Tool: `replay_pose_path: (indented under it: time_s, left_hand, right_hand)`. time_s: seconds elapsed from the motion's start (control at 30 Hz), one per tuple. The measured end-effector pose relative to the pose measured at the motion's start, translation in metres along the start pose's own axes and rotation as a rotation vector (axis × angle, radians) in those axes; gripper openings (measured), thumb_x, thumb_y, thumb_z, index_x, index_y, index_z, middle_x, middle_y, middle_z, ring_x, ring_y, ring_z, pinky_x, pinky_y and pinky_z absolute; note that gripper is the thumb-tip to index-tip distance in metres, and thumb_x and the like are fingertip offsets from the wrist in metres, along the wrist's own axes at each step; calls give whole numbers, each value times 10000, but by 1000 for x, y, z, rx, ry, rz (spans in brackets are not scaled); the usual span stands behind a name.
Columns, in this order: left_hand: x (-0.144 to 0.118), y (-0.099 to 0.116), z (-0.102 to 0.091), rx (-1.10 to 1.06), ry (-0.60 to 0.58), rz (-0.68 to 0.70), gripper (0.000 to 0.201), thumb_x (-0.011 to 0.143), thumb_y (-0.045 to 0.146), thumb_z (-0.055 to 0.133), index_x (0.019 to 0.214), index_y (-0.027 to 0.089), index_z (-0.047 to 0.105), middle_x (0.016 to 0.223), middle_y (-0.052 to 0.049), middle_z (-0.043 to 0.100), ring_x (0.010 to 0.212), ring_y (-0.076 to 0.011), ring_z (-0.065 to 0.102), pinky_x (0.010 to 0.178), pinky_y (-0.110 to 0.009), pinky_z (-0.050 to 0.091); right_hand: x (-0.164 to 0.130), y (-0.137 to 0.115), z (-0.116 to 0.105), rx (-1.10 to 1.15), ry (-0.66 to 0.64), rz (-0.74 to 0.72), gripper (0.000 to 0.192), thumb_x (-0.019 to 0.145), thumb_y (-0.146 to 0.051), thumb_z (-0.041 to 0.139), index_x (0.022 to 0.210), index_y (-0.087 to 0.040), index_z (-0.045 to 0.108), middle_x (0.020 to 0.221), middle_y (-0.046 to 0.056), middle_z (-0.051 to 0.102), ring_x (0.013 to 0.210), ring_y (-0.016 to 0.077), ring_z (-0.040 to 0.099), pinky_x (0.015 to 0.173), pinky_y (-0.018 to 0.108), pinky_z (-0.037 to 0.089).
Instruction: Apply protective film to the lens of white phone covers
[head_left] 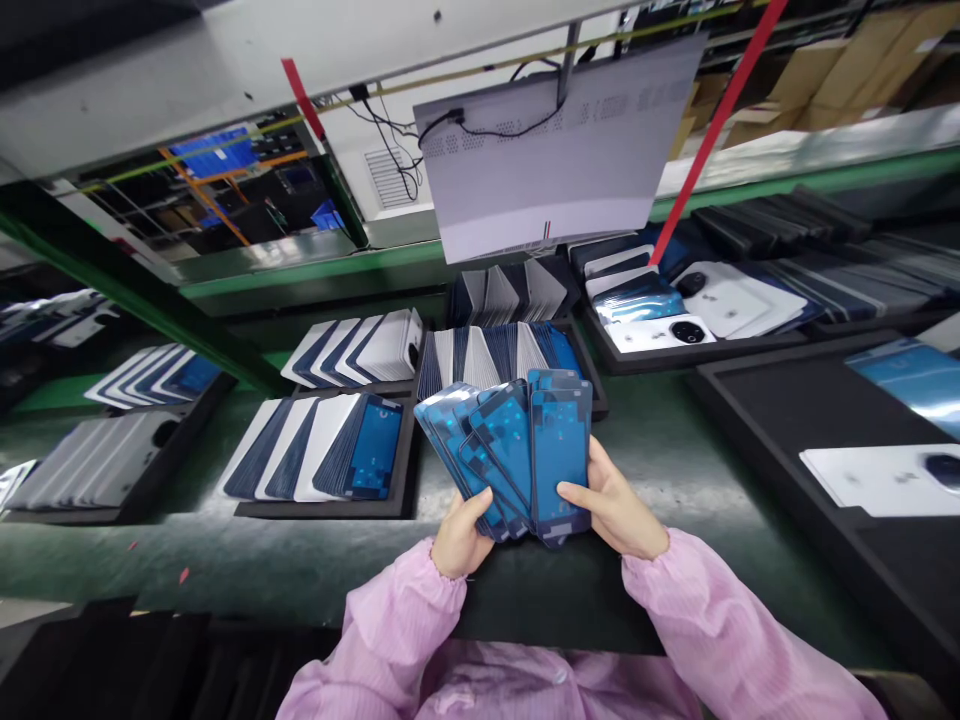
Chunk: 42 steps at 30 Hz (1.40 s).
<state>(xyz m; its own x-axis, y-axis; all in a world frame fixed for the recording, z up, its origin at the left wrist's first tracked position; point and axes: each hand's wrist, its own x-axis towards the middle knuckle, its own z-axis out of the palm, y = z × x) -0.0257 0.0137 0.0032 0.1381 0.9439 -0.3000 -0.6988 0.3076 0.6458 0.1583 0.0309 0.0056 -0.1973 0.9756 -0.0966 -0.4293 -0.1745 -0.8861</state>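
Observation:
Both my hands hold a fanned stack of blue phone frames (514,450) upright over the green bench. My left hand (459,540) grips the fan's lower left corner from underneath. My right hand (616,508) clasps its right side, thumb pressed across the front frame. Pink sleeves cover both arms. Just beyond the fan lies a black tray (330,508) with several overlapping phone panels, one blue-faced panel (375,445) on top at its right end.
More black trays of stacked panels fill the bench: far left (90,515), centre back (596,385), right back (652,362). A large black tray (862,540) at right holds white back covers. A grey monitor back (555,150) hangs overhead. A green rail (300,272) runs behind.

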Motion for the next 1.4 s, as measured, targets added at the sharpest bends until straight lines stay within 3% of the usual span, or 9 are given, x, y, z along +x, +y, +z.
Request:
replay_pose_path:
  time_s: [0.2, 0.37, 0.5, 0.57, 0.73, 0.9, 1.03, 1.23, 1.4]
  left_hand:
    - [6, -2, 1, 41, 97, 132, 474, 624, 300, 837, 1053, 201, 659, 994, -60, 750, 1005, -254, 687, 1003, -467, 467]
    - [4, -6, -3, 93, 20, 77, 620, 579, 371, 858, 1129, 218, 615, 982, -63, 750, 1022, -270, 679, 993, -470, 466]
    - [0, -2, -3, 59, -26, -7, 581, 657, 414, 802, 1166, 223, 598, 1051, -71, 735, 1080, -275, 654, 995, -466, 467]
    - [1, 0, -1, 45, -20, -10, 554, 684, 376, 789, 1177, 218, 592, 1079, -72, 727, 1075, -269, 657, 1000, -464, 465]
    - [8, -1, 0, 62, 128, 74, 540, 680, 359, 799, 1161, 239, 585, 1058, -47, 736, 1026, -239, 681, 1008, -464, 457]
    - [6, -4, 0, 88, 64, 40, 615, 614, 443, 824, 1139, 209, 605, 1086, -86, 729, 1098, -270, 647, 1031, -450, 440]
    - [3, 1, 3, 33, 17, -38, 552, 728, 519, 712, 1164, 201, 602, 1175, -105, 691, 1183, -272, 595, 1031, -434, 445]
    - [8, 4, 6, 88, 185, 15, 512, 685, 419, 783, 1112, 204, 598, 1015, -68, 742, 1018, -256, 683, 935, -447, 512]
    - [9, -7, -7, 260, 105, 72, 548, 642, 521, 774, 1046, 179, 633, 964, -91, 744, 1032, -289, 670, 949, -462, 499]
  right_hand:
    - [-1, -6, -2, 68, 84, 4, 685, 692, -289, 780, 1281, -346, 433, 1318, 30, 577, 1159, 251, 592, 999, 454, 491]
    - [1, 1, 2, 51, 79, 4, 710, 681, -261, 789, 1286, -344, 427, 1331, 24, 564, 1188, 235, 571, 1028, 437, 471]
    - [2, 3, 2, 30, 15, 52, 695, 680, -258, 788, 1284, -308, 447, 1331, 44, 563, 1195, 240, 564, 1048, 448, 454]
    - [2, 1, 1, 36, 41, 41, 693, 678, -262, 789, 1277, -313, 446, 1320, 42, 571, 1185, 240, 571, 1039, 451, 460]
    - [1, 0, 0, 66, 110, 0, 680, 690, -283, 782, 1272, -333, 434, 1290, 37, 588, 1133, 240, 605, 990, 452, 498]
    - [0, 8, 3, 39, 98, -28, 684, 705, -266, 771, 1287, -347, 421, 1297, 23, 583, 1134, 223, 602, 986, 424, 502]
    - [1, 10, 4, 30, 73, -16, 663, 713, -273, 765, 1282, -328, 430, 1270, 37, 600, 1104, 230, 617, 978, 441, 505]
    - [2, 7, 1, -4, 148, -105, 675, 719, -290, 763, 1297, -332, 416, 1296, 40, 584, 1128, 230, 603, 989, 429, 495]
    - [1, 10, 2, 5, 139, -105, 688, 722, -303, 758, 1304, -348, 394, 1328, 29, 566, 1169, 231, 582, 1011, 429, 480]
